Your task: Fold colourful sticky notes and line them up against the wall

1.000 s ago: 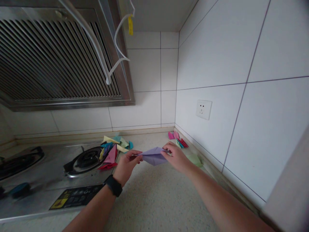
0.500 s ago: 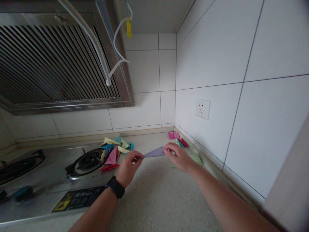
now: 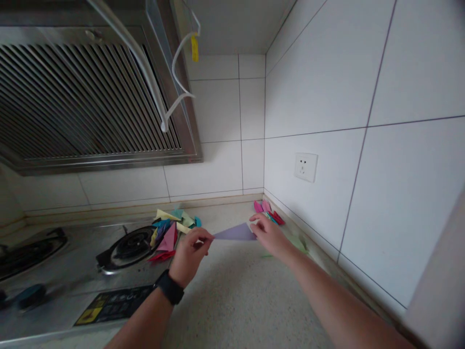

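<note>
A piece of folded purple paper [image 3: 234, 232] is stretched between my hands above the speckled counter [image 3: 232, 300]. My left hand [image 3: 192, 249], with a black watch on its wrist, pinches the paper's narrow left tip. At the wider right end, my right hand [image 3: 267, 232] grips the paper's corner between thumb and fingers. Pale green paper [image 3: 298, 242] lies on the counter, partly behind my right forearm. Left of my left hand, a heap of folded coloured papers [image 3: 167, 238] rests at the stove's edge and on the counter.
Pink and red folded papers [image 3: 278, 218] lie in the back corner by the tiled wall. On the left is a gas stove with a burner [image 3: 136, 245]. A range hood [image 3: 90, 102] and a hanging white cable [image 3: 176, 72] are overhead. A socket [image 3: 306, 166] sits on the right wall.
The purple paper now shows a wider face, and its right end has spread toward the right. My left hand has shifted slightly left and down. The view has tilted a little.
</note>
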`<state>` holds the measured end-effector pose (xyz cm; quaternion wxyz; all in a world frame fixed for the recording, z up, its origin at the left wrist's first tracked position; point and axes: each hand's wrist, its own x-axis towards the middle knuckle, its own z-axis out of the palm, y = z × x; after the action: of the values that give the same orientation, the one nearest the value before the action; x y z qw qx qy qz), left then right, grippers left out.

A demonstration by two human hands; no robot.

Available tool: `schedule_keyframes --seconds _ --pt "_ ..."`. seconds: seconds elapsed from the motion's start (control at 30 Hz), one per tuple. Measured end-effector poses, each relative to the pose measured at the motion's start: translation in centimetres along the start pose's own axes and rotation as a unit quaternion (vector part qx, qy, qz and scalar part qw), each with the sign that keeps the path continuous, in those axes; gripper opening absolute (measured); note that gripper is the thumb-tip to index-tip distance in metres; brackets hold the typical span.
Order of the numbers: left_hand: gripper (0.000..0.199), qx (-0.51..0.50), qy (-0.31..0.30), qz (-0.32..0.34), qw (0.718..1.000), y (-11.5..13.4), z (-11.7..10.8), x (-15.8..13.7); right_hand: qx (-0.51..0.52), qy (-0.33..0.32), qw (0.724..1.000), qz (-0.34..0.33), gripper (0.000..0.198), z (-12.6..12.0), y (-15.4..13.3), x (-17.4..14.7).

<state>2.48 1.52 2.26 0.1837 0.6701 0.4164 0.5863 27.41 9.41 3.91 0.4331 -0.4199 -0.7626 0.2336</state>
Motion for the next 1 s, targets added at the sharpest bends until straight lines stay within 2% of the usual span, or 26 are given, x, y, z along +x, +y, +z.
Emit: schedule_keyframes --seconds 0.1,0.17,0.37,0.5,0.57,0.67,0.77,0.83,0.93,1.0 --pt "0.003 -0.031 0.016 0.003 0.999 -0.2 -0.4 0.2 0.122 -0.043 0.990 0.065 0.028 0.2 0.1 0.2" --pt "0.002 -0.047 0.012 0.007 0.999 -0.3 -0.5 0.2 0.177 -0.070 0.978 0.083 0.031 0.2 -0.3 0.2" --pt "0.003 -0.095 -0.073 0.001 0.993 -0.1 0.0 -0.2 0.156 -0.088 0.983 0.033 0.026 -0.9 -1.0 0.1" --pt "0.011 -0.095 -0.092 -0.026 0.991 0.2 0.3 -0.5 0.146 -0.129 0.981 0.004 0.024 -2.0 -0.6 0.5" --pt "0.022 -0.078 -0.088 -0.045 0.992 0.2 0.4 -0.5 0.126 -0.121 0.985 -0.009 0.023 -2.6 -0.3 0.8" --pt "0.032 -0.022 -0.093 -0.064 0.993 -0.1 0.6 -0.6 0.072 -0.072 0.995 -0.015 0.021 -3.8 0.2 1.4" --pt "0.028 0.046 -0.119 -0.069 0.989 -0.4 0.8 -0.6 0.007 -0.036 0.999 0.011 0.019 -5.6 0.8 1.8" --pt "0.022 0.083 -0.147 -0.057 0.984 -0.5 0.8 -0.7 -0.037 -0.039 0.998 0.031 0.018 -6.8 1.2 2.0" --pt "0.016 0.124 -0.191 -0.031 0.973 -0.3 0.7 -0.8 -0.144 0.029 0.987 0.064 0.019 -8.4 1.7 1.9" --pt "0.013 0.141 -0.211 -0.020 0.967 -0.2 0.7 -0.9 -0.175 0.020 0.979 0.100 0.018 -8.8 2.0 1.8"
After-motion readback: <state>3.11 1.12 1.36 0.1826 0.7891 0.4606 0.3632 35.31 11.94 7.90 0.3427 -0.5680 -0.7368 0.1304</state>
